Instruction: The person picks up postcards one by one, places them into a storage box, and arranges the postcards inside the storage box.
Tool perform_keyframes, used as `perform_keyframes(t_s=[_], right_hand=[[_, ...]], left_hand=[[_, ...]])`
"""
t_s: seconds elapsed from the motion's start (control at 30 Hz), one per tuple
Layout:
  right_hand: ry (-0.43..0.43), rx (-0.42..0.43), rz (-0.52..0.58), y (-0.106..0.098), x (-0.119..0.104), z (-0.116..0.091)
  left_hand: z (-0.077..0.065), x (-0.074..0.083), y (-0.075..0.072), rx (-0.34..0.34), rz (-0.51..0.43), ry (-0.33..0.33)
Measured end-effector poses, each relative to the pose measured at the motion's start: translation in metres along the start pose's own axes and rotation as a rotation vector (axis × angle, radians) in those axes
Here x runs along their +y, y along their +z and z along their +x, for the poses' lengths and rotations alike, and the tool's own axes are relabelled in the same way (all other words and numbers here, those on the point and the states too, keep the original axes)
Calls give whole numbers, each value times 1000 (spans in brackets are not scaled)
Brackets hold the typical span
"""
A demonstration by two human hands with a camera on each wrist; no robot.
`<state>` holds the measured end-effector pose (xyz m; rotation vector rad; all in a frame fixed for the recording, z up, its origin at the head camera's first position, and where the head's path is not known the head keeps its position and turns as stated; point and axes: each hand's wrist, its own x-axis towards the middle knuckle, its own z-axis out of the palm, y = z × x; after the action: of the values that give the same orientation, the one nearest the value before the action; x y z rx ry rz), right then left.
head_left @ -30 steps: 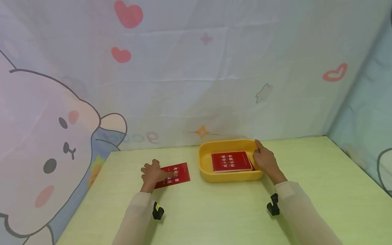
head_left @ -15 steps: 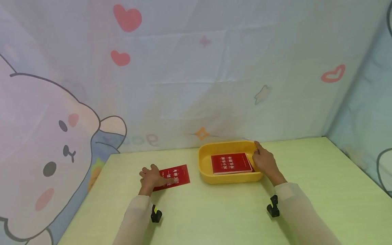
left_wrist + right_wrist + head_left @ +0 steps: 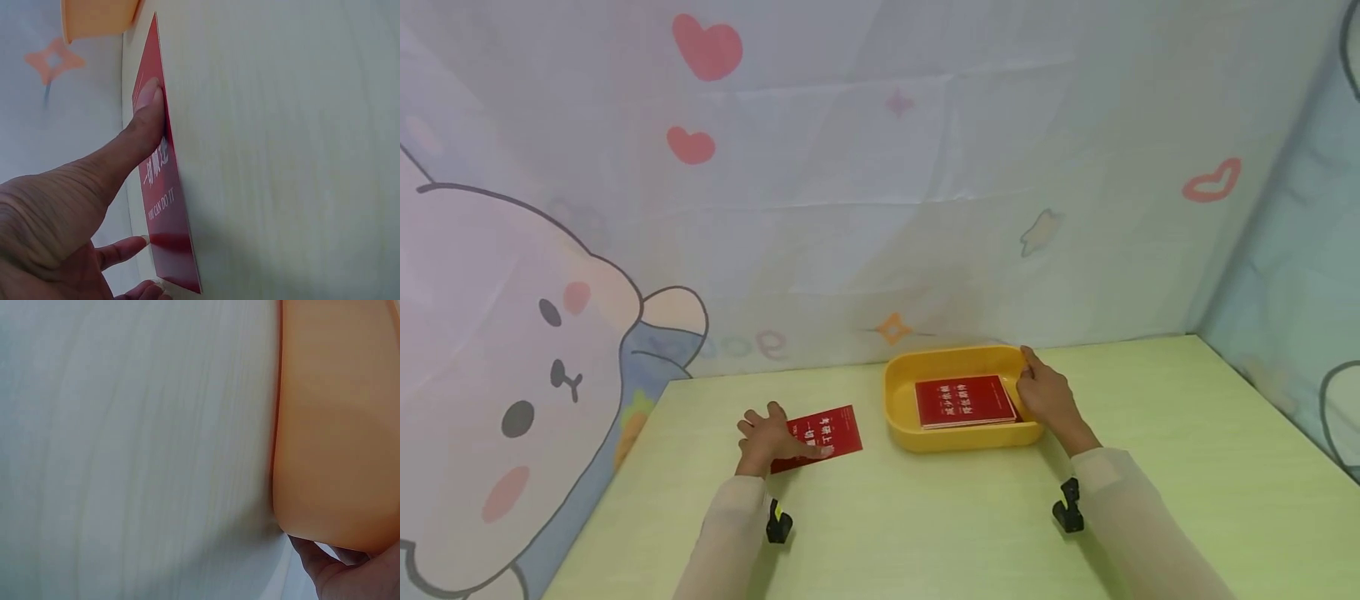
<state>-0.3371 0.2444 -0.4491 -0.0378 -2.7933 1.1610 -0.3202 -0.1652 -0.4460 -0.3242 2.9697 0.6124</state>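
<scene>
On the table lies a thin red card (image 3: 841, 429) printed with white characters; "YOU CAN DO IT" reads along it in the left wrist view. My left hand (image 3: 767, 440) is spread over its left end. The thumb (image 3: 147, 122) lies flat along the near edge, and the fingertips (image 3: 142, 240) touch the far edge. To the right stands a yellow plastic tray (image 3: 917, 439), holding a small stack of similar red cards (image 3: 964, 401). My right hand (image 3: 1051, 398) grips the tray's right end at the rim, its fingers partly hidden behind the tray wall.
A pale yellow-green table (image 3: 917, 525) stretches out in front of both arms. Behind it hangs a printed cloth backdrop (image 3: 865, 208), close to the tray's back. A side cloth (image 3: 1300, 267) borders the table on the right.
My left thumb has slid across the red card toward its near edge, uncovering more of the white characters. The card, the tray and my right hand stay in place.
</scene>
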Motion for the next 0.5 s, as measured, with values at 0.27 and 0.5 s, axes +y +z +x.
perform_keyframes(t_s=[0.27, 0.5], right_hand=[[-9, -7, -19, 0, -1, 0], [-9, -5, -9, 0, 1, -1]], left_hand=[[1, 1, -1, -3, -15, -21], [4, 3, -3, -31, -86, 1]])
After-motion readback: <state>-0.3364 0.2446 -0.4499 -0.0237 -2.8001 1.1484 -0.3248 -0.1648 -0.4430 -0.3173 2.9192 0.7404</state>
